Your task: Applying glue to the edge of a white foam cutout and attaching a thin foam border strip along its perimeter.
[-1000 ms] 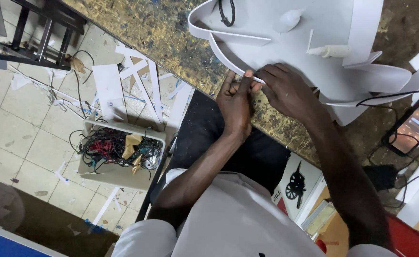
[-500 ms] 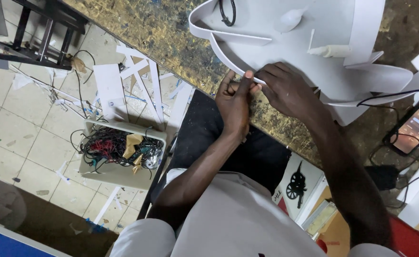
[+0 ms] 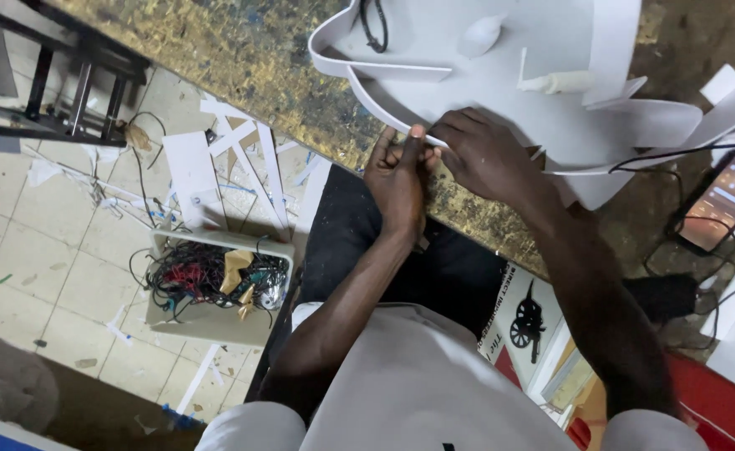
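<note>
A white shaped board piece with a raised curved white strip edge (image 3: 359, 83) lies on the worn, speckled workbench (image 3: 242, 58). My left hand (image 3: 397, 179) pinches the strip at its near edge, thumb up against it. My right hand (image 3: 489, 154) grips the same strip just to the right, fingers curled over it. Both hands meet at the bench's front edge. A small white glue bottle (image 3: 555, 82) and a black cable loop (image 3: 373, 25) lie on the white board.
A phone with a lit screen (image 3: 722, 200) and black cable lies on the bench at the right. On the tiled floor to the left are a tray of tangled wires (image 3: 217, 280), white offcut strips (image 3: 242, 159) and a black metal frame (image 3: 58, 92).
Both hands stay on the white strip; my fingers shifted only slightly along its edge.
</note>
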